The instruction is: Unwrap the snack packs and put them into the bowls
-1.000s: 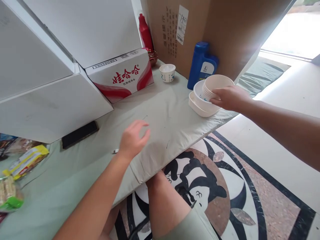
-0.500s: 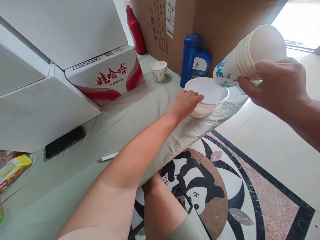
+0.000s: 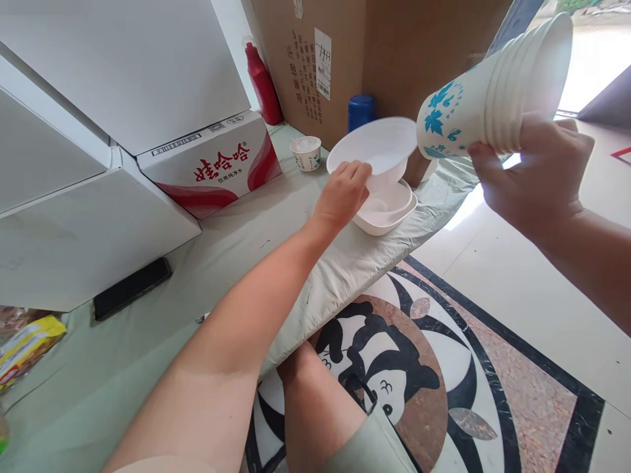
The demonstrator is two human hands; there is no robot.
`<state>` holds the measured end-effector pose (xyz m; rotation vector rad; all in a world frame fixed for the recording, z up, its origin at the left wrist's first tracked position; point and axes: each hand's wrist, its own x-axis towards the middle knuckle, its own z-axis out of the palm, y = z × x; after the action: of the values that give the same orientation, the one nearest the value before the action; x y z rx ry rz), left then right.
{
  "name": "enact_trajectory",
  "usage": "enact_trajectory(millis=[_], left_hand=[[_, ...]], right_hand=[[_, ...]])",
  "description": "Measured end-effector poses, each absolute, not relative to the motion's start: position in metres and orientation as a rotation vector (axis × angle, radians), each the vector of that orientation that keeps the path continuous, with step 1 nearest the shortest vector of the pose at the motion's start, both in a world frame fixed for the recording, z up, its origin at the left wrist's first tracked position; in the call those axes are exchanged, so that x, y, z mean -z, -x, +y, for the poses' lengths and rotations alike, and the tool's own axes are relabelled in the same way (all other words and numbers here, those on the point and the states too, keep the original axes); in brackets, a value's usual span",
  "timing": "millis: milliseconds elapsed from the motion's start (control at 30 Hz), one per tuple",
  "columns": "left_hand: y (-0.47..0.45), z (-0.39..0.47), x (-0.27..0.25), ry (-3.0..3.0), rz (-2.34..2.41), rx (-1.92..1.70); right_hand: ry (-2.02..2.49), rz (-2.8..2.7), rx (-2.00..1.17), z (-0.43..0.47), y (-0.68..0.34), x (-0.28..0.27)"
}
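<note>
My left hand [image 3: 345, 190] is closed on the near rim of a white plastic bowl [image 3: 372, 148], which is raised and tilted. Just below it, other white bowls [image 3: 382, 226] sit nested at the edge of the covered surface. In my right hand [image 3: 542, 167] is a stack of paper cups [image 3: 473, 98] with a blue leaf print, tipped on its side with the mouths facing up and right. The base of the stack is close to the raised bowl's right rim. A small printed paper cup [image 3: 306, 154] stands to the left of the bowl.
A blue bottle [image 3: 361, 112] stands behind the raised bowl, against a large cardboard box [image 3: 315, 59]. Nearby are a red bottle [image 3: 263, 85] and a white-and-red carton [image 3: 217, 164]. A black phone [image 3: 132, 289] and a yellow packet [image 3: 29, 348] lie at the left.
My left hand has lifted one bowl off the nested bowls and tilted it. The cup stack in my right hand has tipped flatter and risen slightly. The view has shifted a little.
</note>
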<state>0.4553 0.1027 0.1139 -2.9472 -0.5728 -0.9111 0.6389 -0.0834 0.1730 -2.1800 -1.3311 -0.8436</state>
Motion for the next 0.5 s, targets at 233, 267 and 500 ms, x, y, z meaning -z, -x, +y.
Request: enact_trajectory(millis=[233, 267, 500], left_hand=[[-0.33, 0.117, -0.133, 2.717, -0.945, 1.088], [-0.298, 0.116, -0.13, 2.678, -1.027, 1.027], [-0.092, 0.074, -0.099, 2.537, -1.468, 0.568]], right_hand=[[2.254, -1.493, 0.617, -0.071, -0.611, -0.17], [2.287, -1.573, 0.546, -0.064, -0.606, -0.166], [2.567, -2.014, 0.214, -0.007, -0.596, -0.14]])
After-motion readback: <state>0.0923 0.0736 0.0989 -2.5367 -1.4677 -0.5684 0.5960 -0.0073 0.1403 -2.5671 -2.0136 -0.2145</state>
